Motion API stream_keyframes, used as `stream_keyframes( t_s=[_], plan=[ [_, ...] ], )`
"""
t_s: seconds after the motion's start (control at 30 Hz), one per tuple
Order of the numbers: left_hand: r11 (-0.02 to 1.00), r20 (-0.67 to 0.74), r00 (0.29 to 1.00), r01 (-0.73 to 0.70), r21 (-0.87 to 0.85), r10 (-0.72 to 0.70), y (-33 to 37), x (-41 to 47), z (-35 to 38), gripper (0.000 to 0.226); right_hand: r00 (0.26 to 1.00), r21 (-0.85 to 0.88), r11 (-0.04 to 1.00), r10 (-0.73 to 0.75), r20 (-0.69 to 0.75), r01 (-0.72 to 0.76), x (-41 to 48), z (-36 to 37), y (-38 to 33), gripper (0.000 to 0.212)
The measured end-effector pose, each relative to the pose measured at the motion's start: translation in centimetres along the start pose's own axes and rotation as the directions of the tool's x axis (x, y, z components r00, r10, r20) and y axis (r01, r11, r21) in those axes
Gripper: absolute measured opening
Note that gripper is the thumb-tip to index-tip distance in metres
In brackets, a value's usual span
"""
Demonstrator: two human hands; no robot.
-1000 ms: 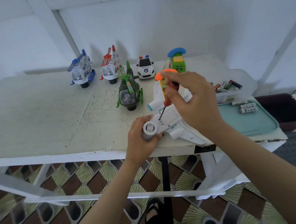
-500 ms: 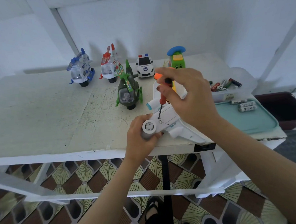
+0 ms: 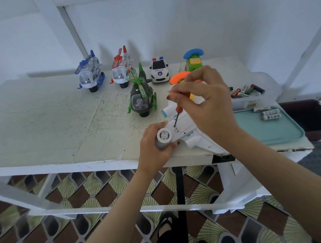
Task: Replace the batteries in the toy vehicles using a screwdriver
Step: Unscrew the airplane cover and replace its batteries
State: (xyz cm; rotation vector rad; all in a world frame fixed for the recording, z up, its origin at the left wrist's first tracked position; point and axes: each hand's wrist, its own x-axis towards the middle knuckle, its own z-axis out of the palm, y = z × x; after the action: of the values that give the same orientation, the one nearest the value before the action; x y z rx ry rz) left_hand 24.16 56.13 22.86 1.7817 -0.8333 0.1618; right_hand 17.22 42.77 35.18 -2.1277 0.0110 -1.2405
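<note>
A white bench [image 3: 44, 127] with a scuffed top stands against a pale wall [image 3: 187, 17]. A teal tray [image 3: 268, 132] lies at its right front corner, with a clear box [image 3: 241, 104] just behind. Past the right edge sits a dark bin [image 3: 308, 113], perhaps maroon. Patterned floor tiles [image 3: 103, 189] show below the front edge.

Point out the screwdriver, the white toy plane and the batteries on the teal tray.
screwdriver [image 3: 179, 109]: head view, red handle's lower end.
white toy plane [image 3: 186, 122]: head view, upturned underside.
batteries [image 3: 270, 112]: head view, middle battery of three.
</note>
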Motion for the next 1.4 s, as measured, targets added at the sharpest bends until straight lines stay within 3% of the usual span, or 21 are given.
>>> stream_keyframes(
  t_s=[0.33, 0.5, 0.7, 0.9, 1.0, 1.07, 1.23, 1.4],
  plan=[
    [1.0, -0.006, 1.0, -0.002, -0.009, 0.002, -0.1, 0.0, 0.0, 0.046, 0.992, -0.068, 0.995, -0.067, 0.107, 0.074, -0.4, -0.2, 0.2, 0.033],
    [1.0, 0.0, 1.0, -0.008, 0.001, 0.008, -0.1, 0.0, 0.0, 0.045, 0.998, -0.061, 0.997, -0.046, -0.032, 0.044, 0.0, -0.2, -0.1, 0.021],
    [1.0, -0.009, 1.0, -0.017, 0.0, 0.017, 0.0, 0.0, 0.0, 0.045, 0.988, -0.082, 0.989, -0.11, 0.11, 0.12, -0.5, -0.3, -0.1, 0.027],
    [1.0, -0.005, 1.0, -0.024, 0.013, 0.024, -0.2, 0.0, 0.0, 0.043, 0.998, -0.055, 0.996, -0.063, 0.01, 0.064, 0.0, -0.3, -0.2, 0.02],
    [1.0, -0.008, 1.0, -0.022, 0.01, 0.022, -0.1, 0.0, 0.0, 0.043, 0.985, -0.066, 0.99, -0.113, 0.133, 0.122, -0.1, -0.4, 0.0, 0.028],
    [1.0, -0.011, 1.0, -0.026, 0.008, 0.026, 0.0, 0.0, 0.0, 0.045, 0.972, -0.038, 0.997, -0.062, 0.225, 0.073, -0.3, -0.7, -0.1, 0.03],
    [1.0, -0.011, 1.0, -0.028, 0.005, 0.028, -0.1, 0.0, -0.1, 0.044, 0.976, -0.05, 0.993, -0.097, 0.194, 0.109, 0.2, -0.7, -0.5, 0.024],
    [1.0, -0.006, 1.0, -0.024, 0.001, 0.024, 0.0, 0.1, -0.1, 0.044, 0.942, -0.044, 0.998, -0.029, 0.335, 0.047, -0.3, -1.2, -0.7, 0.031]
  ],
)
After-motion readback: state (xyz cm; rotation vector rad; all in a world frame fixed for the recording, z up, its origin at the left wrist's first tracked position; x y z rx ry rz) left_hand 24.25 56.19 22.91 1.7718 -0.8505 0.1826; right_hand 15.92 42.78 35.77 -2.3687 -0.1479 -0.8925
